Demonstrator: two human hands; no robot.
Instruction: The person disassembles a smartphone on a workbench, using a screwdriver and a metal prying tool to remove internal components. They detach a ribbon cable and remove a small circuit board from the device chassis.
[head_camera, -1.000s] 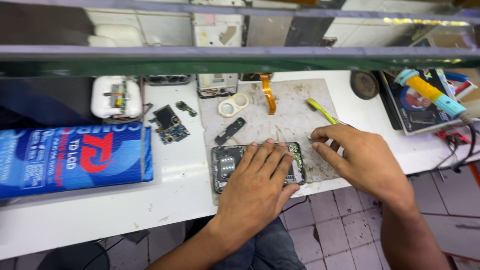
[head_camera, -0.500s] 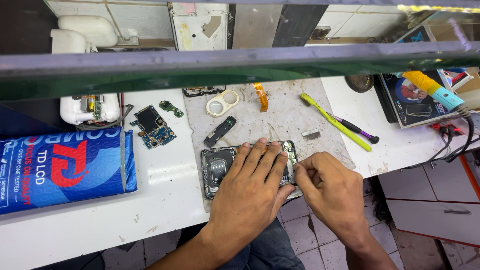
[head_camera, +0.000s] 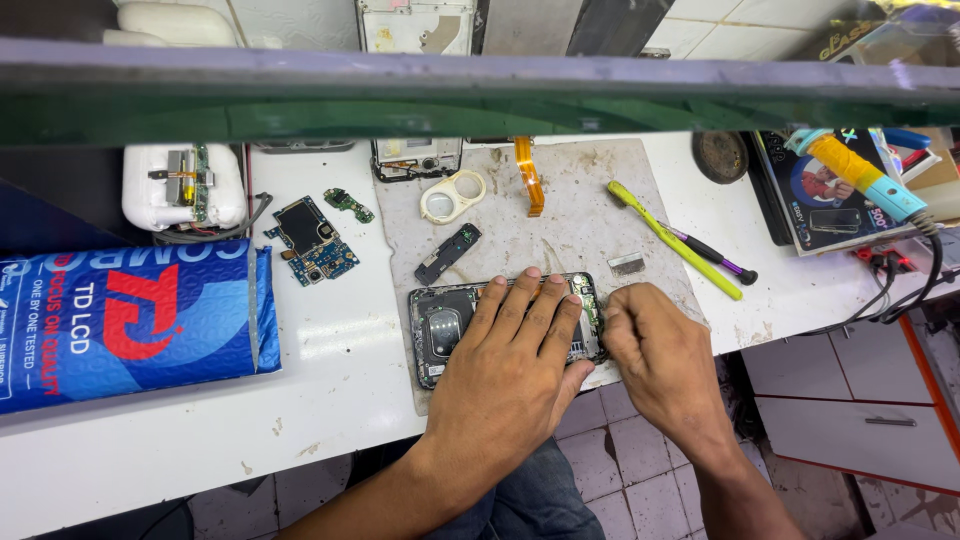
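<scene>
White and stained, the bench (head_camera: 330, 340) runs left to right across the view, with a dark green shelf edge (head_camera: 480, 100) crossing above it and tiled floor showing below its near edge. A grey work mat (head_camera: 570, 215) lies on the middle of the bench, reaching to the near edge.

On the near part of the mat lies an opened phone (head_camera: 445, 325), back cover off, its long axis parallel to the near edge of the bench. Its camera end points toward the left end of the bench; the other end is hidden under the hands. The left hand (head_camera: 515, 365) lies flat across the phone's middle and right part, fingers straight and spread a little, pressing down rather than gripping. The right hand (head_camera: 660, 350) sits at the phone's right end, fingers curled tight with the tips pinched together against the frame; whether they hold anything small cannot be told.

Just beyond the phone on the mat lie a small black oblong part (head_camera: 448, 253), tilted, a white plastic ring piece (head_camera: 452, 195), an orange flex cable (head_camera: 527, 175) and a small metal shield (head_camera: 627, 264). A yellow-green toothbrush (head_camera: 672, 238) and a purple-tipped screwdriver (head_camera: 712, 256) lie slantwise at the mat's right edge. Left of the mat sit a blue circuit board (head_camera: 310, 240) and a small green board (head_camera: 348, 204). A blue padded package (head_camera: 125, 320) covers the left end of the bench, with a white device (head_camera: 185, 185) behind it near the far edge. A soldering iron (head_camera: 860, 175) rests at the far right corner.
</scene>
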